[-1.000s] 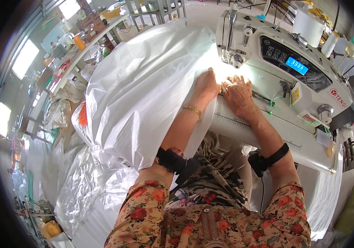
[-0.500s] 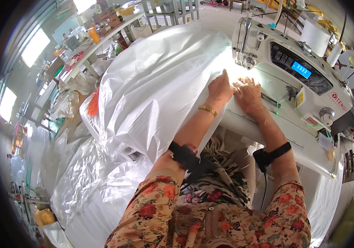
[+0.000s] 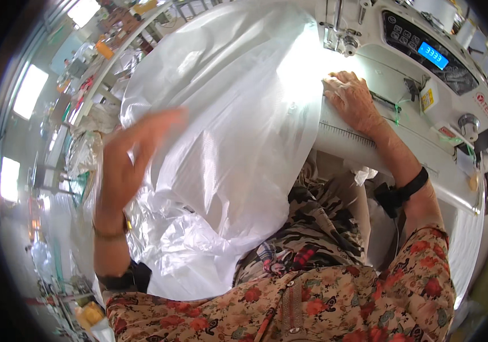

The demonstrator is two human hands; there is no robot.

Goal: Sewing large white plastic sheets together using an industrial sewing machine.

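A large white woven plastic sheet (image 3: 244, 131) spreads over the left side of a sewing machine (image 3: 426, 68) and drapes down beside my lap. My right hand (image 3: 351, 100) rests on the machine bed just below the needle area, fingers bent and close together at the sheet's right edge. The fingertips appear to grip that edge, though glare from the lamp washes out the spot. My left hand (image 3: 132, 157) is raised over the sheet's left part, blurred by motion. Its fingers stretch out toward the right, and it holds nothing I can see.
A ruler scale (image 3: 346, 134) runs along the machine bed's front edge. The machine's control panel (image 3: 420, 48) is lit. Crumpled clear plastic (image 3: 169, 239) lies to the left of my lap. Farther left stands a long cluttered worktable (image 3: 107, 74). A white thread cone (image 3: 438, 11) stands behind the machine.
My left hand has let go of the sheet near the needle and swung left toward me. My right hand stays by the sheet's edge, its fingers more bent. The view has shifted.
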